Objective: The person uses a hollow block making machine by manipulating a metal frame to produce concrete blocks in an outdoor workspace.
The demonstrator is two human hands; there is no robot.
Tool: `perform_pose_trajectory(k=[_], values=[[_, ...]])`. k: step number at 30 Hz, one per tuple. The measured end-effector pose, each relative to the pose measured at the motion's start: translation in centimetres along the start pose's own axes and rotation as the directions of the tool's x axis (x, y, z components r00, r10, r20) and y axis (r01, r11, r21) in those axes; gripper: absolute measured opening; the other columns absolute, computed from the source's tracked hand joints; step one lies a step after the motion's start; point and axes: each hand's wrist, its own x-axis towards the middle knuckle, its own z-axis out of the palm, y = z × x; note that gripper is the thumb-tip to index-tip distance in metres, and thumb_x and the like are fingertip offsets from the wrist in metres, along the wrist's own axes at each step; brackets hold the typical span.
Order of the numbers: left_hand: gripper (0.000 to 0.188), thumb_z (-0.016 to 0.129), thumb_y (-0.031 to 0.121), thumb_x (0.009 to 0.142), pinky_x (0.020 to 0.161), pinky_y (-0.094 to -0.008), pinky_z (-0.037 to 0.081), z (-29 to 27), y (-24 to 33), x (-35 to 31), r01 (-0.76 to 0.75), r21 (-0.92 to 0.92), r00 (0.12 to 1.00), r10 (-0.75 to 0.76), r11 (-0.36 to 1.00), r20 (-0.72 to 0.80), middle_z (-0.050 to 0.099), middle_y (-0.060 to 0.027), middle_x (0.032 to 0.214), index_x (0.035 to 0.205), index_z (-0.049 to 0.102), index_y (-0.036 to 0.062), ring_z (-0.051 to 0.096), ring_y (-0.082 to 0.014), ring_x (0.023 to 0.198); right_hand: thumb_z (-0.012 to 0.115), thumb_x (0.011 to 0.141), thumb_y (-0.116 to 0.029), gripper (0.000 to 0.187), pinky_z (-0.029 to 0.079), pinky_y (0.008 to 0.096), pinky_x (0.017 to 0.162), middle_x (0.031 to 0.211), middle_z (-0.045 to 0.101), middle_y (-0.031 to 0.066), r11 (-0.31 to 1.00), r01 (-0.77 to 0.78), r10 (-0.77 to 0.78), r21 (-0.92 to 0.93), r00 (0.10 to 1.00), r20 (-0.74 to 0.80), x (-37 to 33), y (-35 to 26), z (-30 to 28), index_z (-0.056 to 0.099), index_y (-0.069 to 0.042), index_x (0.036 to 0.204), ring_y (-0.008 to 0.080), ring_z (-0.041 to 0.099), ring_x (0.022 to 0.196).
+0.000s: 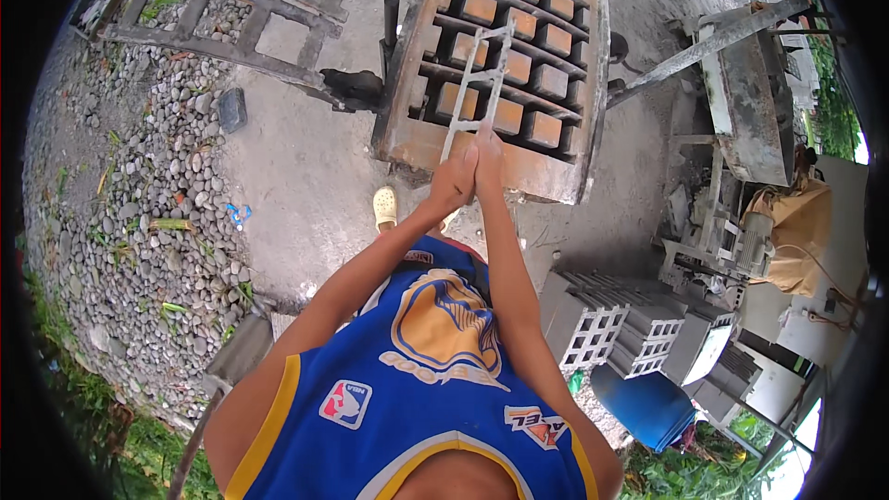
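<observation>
My left hand [454,178] and my right hand [488,156] are pressed together around the lower end of a long grey metal ladder-shaped tool [479,76]. The tool reaches up over a rusty steel block mould [505,56] with several square cells showing orange-brown inside. Both hands grip the handle side by side, just above the mould's near rim. My arms stretch forward from a blue and yellow sleeveless jersey. A foot in a pale yellow clog [384,208] stands on the concrete below the hands.
Stacked grey hollow concrete blocks [602,324] sit at the right, by a blue drum [648,403] and a block-making machine [741,102]. A bed of river pebbles [157,185] covers the left. Grey concrete frames [231,9] lie at the top left. Grass edges the bottom.
</observation>
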Motion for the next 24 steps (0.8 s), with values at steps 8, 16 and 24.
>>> perform_pose_trajectory(k=[8,16,24], values=[[0.039,0.023,0.033,0.089,0.051,-0.0322,0.038,1.3,5.1,-2.8,0.289,-0.336,0.882,-0.113,0.896,0.458,0.047,-0.0129,0.062,0.085,0.044,-0.0003,0.046,-0.0193,0.053,0.038,0.085,-0.039,0.044,0.032,0.0302,0.046,0.052,0.036,0.0024,0.956,-0.174,0.202,0.236,0.974,-0.100,-3.6,1.2,-6.4,0.040,-0.002,0.060,0.0115,0.038,0.049],[0.039,0.024,0.032,0.087,0.065,-0.0372,0.040,3.0,3.2,-2.8,0.251,-0.251,0.921,-0.151,0.935,0.359,0.051,-0.0247,0.080,0.097,0.044,0.0005,0.049,-0.0404,0.076,0.039,0.084,-0.036,0.047,0.034,0.0345,0.047,0.052,0.044,0.0102,0.958,-0.213,0.255,0.191,0.939,-0.232,-2.5,2.3,-4.8,0.043,0.004,0.059,0.0180,0.043,0.049],[0.043,0.025,0.031,0.086,0.074,-0.0296,0.039,-1.5,2.4,-3.0,0.316,-0.277,0.947,-0.320,0.907,0.031,0.053,-0.0156,0.091,0.102,0.044,-0.0045,0.052,-0.0240,0.084,0.041,0.084,-0.036,0.043,0.036,0.0340,0.046,0.054,0.048,0.0137,0.939,-0.274,0.261,0.209,0.961,0.090,-2.8,-2.1,0.3,0.046,0.004,0.068,0.0209,0.049,0.049]])
